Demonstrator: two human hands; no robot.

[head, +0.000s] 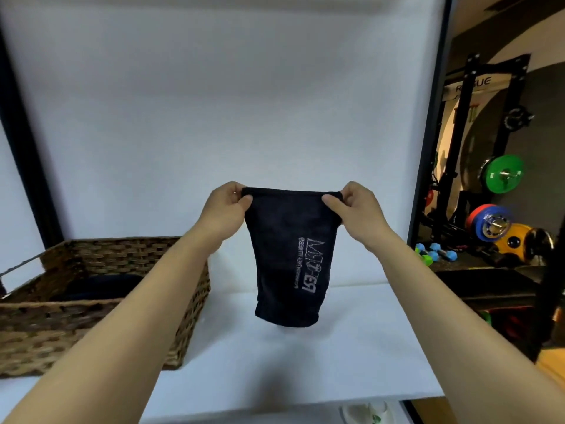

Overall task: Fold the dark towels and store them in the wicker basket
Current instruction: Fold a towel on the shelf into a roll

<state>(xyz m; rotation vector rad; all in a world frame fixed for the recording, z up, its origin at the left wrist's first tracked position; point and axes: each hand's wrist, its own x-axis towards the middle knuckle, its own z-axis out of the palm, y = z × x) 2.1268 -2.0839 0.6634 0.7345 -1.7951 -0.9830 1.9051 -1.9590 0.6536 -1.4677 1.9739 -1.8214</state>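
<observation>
Dark towel (pixel 290 255) hangs mid-frame, long axis vertical, above white bench (pixel 351 347) w/ both grips pinching its top corners, left hand (pixel 227 206) & right hand (pixel 354 206); wicker basket (pixel 128 255) sits lower left, nearer left hand.

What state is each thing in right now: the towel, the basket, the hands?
Dark towel: held up by its top corners, hanging above the white table, printed lettering facing the camera.
Left hand: pinching the towel's top left corner.
Right hand: pinching the towel's top right corner.
Wicker basket: open-topped, standing on the table, a dark folded item already lying inside.
</observation>
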